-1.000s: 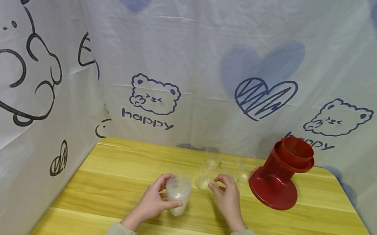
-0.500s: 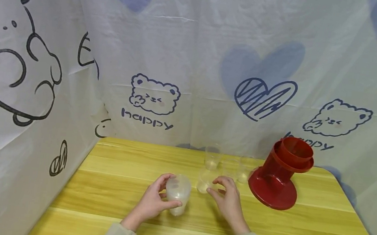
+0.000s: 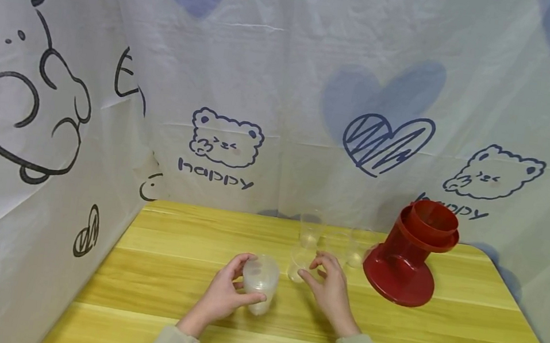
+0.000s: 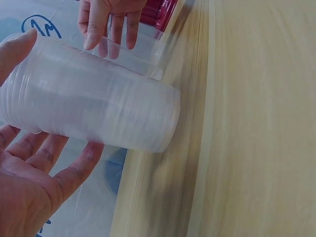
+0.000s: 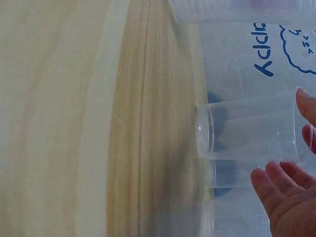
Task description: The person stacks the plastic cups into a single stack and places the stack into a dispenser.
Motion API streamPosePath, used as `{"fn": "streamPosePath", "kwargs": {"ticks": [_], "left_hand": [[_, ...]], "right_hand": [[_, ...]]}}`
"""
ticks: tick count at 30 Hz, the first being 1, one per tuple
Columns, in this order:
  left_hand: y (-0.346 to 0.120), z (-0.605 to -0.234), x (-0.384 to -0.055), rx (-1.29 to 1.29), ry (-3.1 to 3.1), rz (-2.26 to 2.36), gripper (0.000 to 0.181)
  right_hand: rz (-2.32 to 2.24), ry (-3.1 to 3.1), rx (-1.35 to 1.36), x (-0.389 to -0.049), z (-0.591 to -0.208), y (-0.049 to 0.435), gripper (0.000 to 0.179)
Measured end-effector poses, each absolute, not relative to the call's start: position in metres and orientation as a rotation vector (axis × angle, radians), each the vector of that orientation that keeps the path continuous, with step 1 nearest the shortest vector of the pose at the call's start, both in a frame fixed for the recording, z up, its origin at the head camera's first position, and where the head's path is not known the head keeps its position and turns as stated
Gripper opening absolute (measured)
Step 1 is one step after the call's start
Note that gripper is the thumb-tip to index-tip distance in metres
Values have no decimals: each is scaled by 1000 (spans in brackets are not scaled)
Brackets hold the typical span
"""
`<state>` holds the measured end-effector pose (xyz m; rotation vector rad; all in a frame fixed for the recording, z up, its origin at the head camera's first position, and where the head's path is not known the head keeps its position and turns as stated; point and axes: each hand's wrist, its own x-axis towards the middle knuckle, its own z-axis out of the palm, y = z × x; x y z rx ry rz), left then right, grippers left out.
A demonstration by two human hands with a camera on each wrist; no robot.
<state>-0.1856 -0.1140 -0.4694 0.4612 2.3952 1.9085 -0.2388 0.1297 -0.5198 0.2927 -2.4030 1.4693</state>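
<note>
My left hand (image 3: 223,295) grips a stack of nested translucent plastic cups (image 3: 260,280) from its left side. In the left wrist view the stacked cups (image 4: 103,94) lie between thumb and fingers, their bases close to the tabletop. My right hand (image 3: 334,296) holds a single clear plastic cup (image 3: 296,268) near its rim, right of the stack. The right wrist view has this cup (image 5: 244,131) upright on or just at the table, thumb on one side and fingertips on the other.
Behind the right hand stand more clear cups, one at the back (image 3: 309,235) and another (image 3: 355,254) beside a red plastic tube-shaped holder (image 3: 402,272) on a round base. A printed white cloth (image 3: 292,81) hangs behind the wooden table (image 3: 173,274).
The single clear cup has shifted slightly toward me, with my right hand moving a little alongside it. My left hand and the stack stay where they were.
</note>
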Motion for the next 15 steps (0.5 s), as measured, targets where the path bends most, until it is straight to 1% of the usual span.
{"fn": "streamPosePath", "kwargs": {"ticks": [5,12,15], "left_hand": [[-114,-471,-186,458,2386,1915,70],[-114,-473,-186,450,2360,1942,72],[-114,-473,-186,445,2355,1948,72]], "right_hand": [[1487,-2383,267,-238,-517,129,28],[1637,-2362,216,-234,-510,130,33],[1727,-2358,215,-232,-505,131,45]]}}
